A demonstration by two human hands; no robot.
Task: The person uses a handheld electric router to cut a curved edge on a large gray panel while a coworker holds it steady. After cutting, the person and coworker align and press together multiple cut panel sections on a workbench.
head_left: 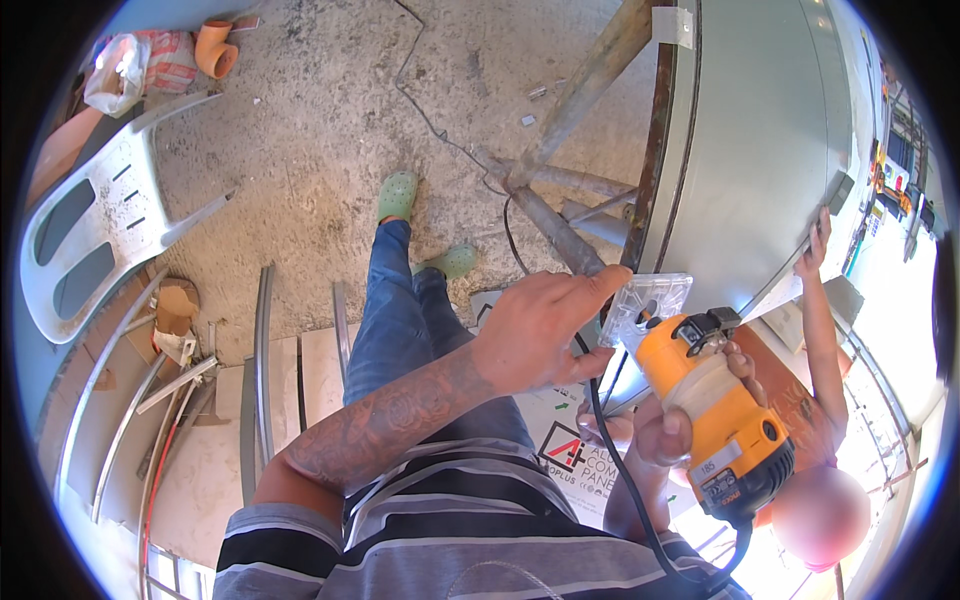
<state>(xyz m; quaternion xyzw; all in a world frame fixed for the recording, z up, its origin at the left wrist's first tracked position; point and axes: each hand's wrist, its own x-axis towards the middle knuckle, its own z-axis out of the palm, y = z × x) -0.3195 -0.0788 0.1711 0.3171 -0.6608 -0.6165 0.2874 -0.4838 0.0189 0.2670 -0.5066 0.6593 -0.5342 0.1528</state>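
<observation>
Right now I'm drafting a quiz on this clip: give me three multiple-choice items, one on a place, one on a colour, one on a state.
1. Where is the router?
A. at the panel's edge
B. on the floor
C. on the white chair

2. What colour are the clogs?
A. red
B. green
C. black

3. How is the router held?
A. lying loose
B. gripped by the right hand
C. hanging by its cord

Key:
1 A: its clear base sits against the grey panel.
2 B: both clogs on the concrete are pale green.
3 B: the right hand wraps the yellow body, while the left hand rests by the base.
</observation>
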